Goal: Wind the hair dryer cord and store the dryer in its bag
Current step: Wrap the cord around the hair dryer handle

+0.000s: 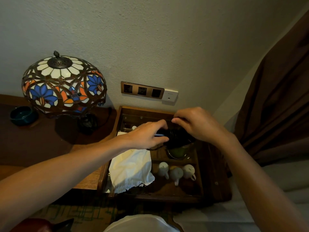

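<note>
Nearest, a white drawstring bag [132, 168] lies crumpled in the open wooden drawer [215, 178], beside three white mugs [177, 171]. Above it, both hands meet over the black hair dryer [177, 137] — the left hand [147, 134] grips one end, fingers curled around it, while the right hand [195, 124] pinches what seems to be the dark cord [173, 118] between thumb and forefinger. Farther back stand a stained-glass lamp [64, 86] and a wall socket panel [142, 90].
</note>
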